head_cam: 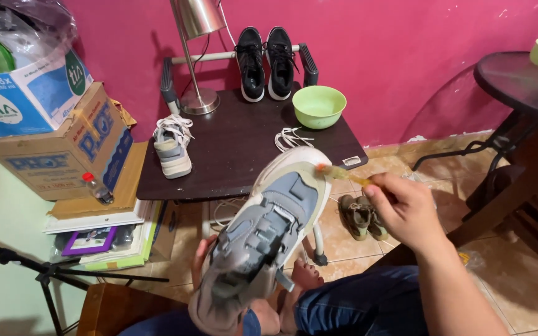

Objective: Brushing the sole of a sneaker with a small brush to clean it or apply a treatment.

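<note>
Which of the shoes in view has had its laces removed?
The grey-and-cream sneaker held in the left hand with empty eyelets; its mate on the dark table and the black pair are laced.

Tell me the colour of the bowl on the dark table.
The bowl is light green, seen best in the head view, beside the black shoes.

Stacked blue point(23, 93) and brown boxes point(63, 152), left.

Both hands point(406, 208) closed (firm grip)
</note>
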